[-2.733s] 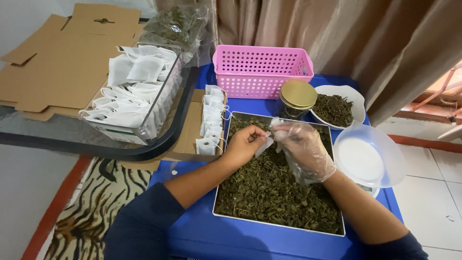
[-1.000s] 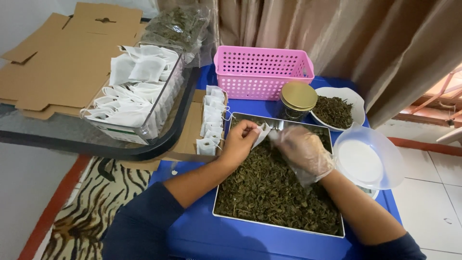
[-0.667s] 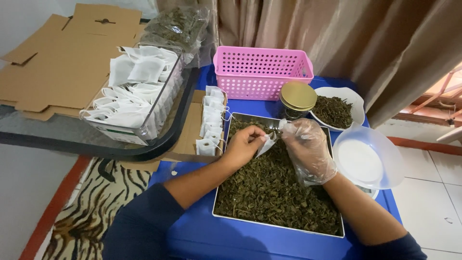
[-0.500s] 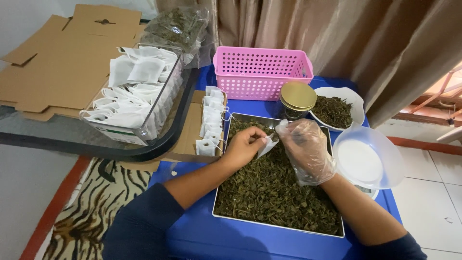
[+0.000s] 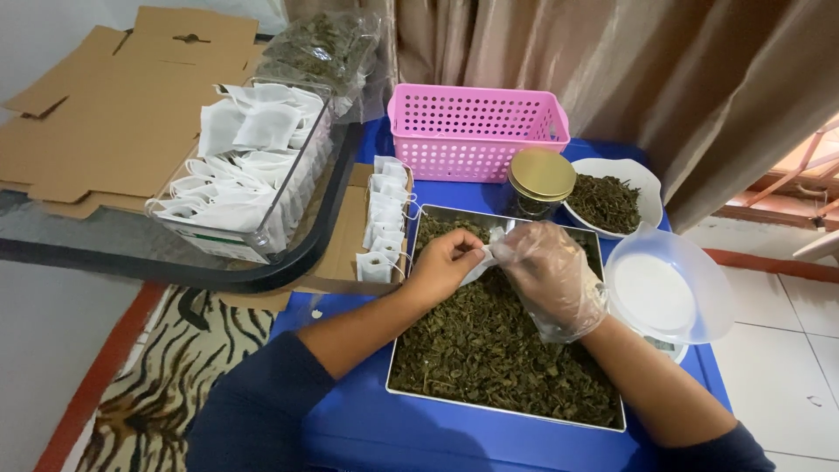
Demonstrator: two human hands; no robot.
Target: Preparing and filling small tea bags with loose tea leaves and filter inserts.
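A square metal tray [image 5: 399,350] full of dried dark green tea leaves [image 5: 489,350] lies on the blue table. Above its far part my bare left hand [image 5: 441,262] pinches a small white filter bag [image 5: 478,265] by its upper edge. My right hand [image 5: 548,275], in a clear plastic glove, has its fingertips closed at the bag's mouth; whether leaves are in them I cannot tell.
A row of small white bags [image 5: 382,218] stands left of the tray on cardboard. A clear box of white bags [image 5: 245,166], a pink basket [image 5: 472,131], a gold-lidded jar [image 5: 540,179], a white bowl of leaves [image 5: 612,201] and a clear bowl on a scale [image 5: 669,288] surround it.
My gloved right hand dipped to the leaves, rose to the bag's mouth, and now sits lower and closer against the bag. The left hand kept hold of the bag nearly in place.
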